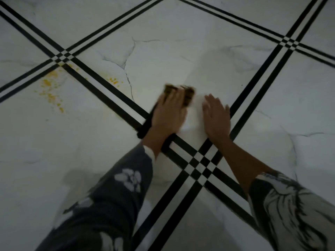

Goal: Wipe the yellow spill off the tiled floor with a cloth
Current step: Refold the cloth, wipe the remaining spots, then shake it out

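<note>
With the left hand (169, 115), presses down on a cloth (188, 96), fingers laid out over it rather than curled round it, as far as the motion blur allows. Lays the right hand (216, 116) flat just beside, palm down, fingers straight and gripping nothing, on a paler patch between the two hands. Cannot tell whether that patch is more cloth or bare tile.

Looks down on a tiled floor (181, 42) of white, grey-veined marble pattern, cut by paired black stripes (204, 161) that meet in small chequered crossings: one just below the wrists, one at far left, one at upper right.

Wears a dark sleeve (117, 196) with a white flower print on the left arm, ending close to the wrist. Wears a pale sleeve (290, 205) with dark streaky print on the right arm, ending further up the forearm.

Shows the cloth as brownish and patterned past the fingertips and dark along the outer edge of the left hand, lying across one pair of stripes.

Leaves the yellow spill (51, 87) well apart from the cloth, off to the left. Shows it as specks and smears beside the far-left crossing, with a smaller scatter (114, 81) across the stripes, between the main patch and the cloth.
</note>
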Demonstrator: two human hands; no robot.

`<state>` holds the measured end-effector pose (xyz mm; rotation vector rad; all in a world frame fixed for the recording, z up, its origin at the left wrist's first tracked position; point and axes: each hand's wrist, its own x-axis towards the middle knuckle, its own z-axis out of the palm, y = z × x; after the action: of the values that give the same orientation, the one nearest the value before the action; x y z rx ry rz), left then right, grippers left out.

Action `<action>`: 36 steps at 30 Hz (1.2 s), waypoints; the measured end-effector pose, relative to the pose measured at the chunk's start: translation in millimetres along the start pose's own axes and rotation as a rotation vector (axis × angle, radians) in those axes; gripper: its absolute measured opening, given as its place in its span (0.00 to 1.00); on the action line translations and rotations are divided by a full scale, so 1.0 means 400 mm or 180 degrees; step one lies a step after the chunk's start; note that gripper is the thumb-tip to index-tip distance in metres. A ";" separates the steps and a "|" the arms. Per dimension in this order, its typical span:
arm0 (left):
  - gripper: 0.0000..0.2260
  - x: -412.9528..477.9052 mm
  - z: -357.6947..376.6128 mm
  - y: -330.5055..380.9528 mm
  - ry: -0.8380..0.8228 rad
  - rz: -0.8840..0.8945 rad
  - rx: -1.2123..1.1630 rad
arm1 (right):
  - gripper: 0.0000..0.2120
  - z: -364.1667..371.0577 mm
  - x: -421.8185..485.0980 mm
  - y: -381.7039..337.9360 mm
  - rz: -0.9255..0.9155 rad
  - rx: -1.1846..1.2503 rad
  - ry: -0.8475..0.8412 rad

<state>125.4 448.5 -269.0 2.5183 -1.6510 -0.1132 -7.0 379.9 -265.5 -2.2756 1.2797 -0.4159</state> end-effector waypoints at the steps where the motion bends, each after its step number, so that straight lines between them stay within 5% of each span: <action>1: 0.26 -0.052 0.009 0.038 -0.0088 0.0385 0.0008 | 0.22 -0.014 -0.017 0.022 0.0060 -0.0285 0.0038; 5: 0.26 -0.252 0.006 0.002 -0.0360 0.1128 -0.0211 | 0.24 -0.044 -0.086 0.097 0.0186 -0.1007 -0.0103; 10: 0.28 -0.171 0.011 -0.030 -0.0093 -0.0397 0.0028 | 0.24 -0.025 -0.148 0.087 0.0261 -0.0987 -0.0155; 14: 0.27 -0.273 0.033 0.120 -0.0257 0.0555 -0.0153 | 0.24 -0.042 -0.190 0.078 0.0292 -0.0677 -0.0353; 18: 0.24 -0.430 0.003 0.019 -0.0308 0.0960 -0.0241 | 0.25 -0.052 -0.218 0.048 0.0343 -0.0794 -0.0423; 25: 0.29 -0.377 -0.038 -0.241 0.0103 -0.1010 -0.0082 | 0.29 0.013 -0.252 -0.102 -0.0146 -0.0232 -0.0439; 30: 0.24 -0.493 -0.053 -0.339 -0.0182 0.0296 0.0223 | 0.30 0.135 -0.219 -0.304 -0.0826 -0.0265 -0.0697; 32: 0.26 -0.542 -0.079 -0.450 -0.0088 -0.0081 0.0020 | 0.27 0.176 -0.203 -0.360 -0.1025 -0.0326 -0.0773; 36: 0.32 -0.490 -0.100 -0.664 0.0339 -0.2092 0.0014 | 0.34 0.226 -0.080 -0.422 -0.1262 -0.0588 -0.0318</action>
<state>293.3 735.2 -270.3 2.8997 -0.7330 -0.0340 140.0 505.5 -247.9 -2.6776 0.8447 -0.3227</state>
